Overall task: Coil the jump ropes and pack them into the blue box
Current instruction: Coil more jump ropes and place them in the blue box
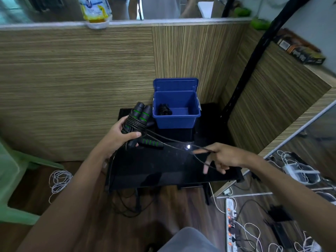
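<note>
- Jump rope (135,122), black with green-banded handles: both handles held together in the left hand (116,137), fingers (133,134) curled round them, several turns of cord already wound about the pair.
- Loose cord (174,142): runs from the bundle across the dark glossy surface (163,166) to the right hand (223,157), where it hooks round the curled fingers, forefinger extended.
- Second rope handle (151,143): lies on the surface just beside the left hand; whether it belongs to another rope cannot be told.
- Blue box (177,117): at the back of the surface, lid up, a dark coil (164,110) already in its left part.
- Step in hand, as judged: winding the remaining cord round the handles.
- Next move, as judged: right hand must carry the slack over the bundle, keeping tension so turns sit tight, then tuck the end.
- Hard to make out: more cord hangs off the front edge to the floor (127,206); its length and owner are unclear. The right hand is motion-blurred. The box's contents are too dark to identify.
</note>
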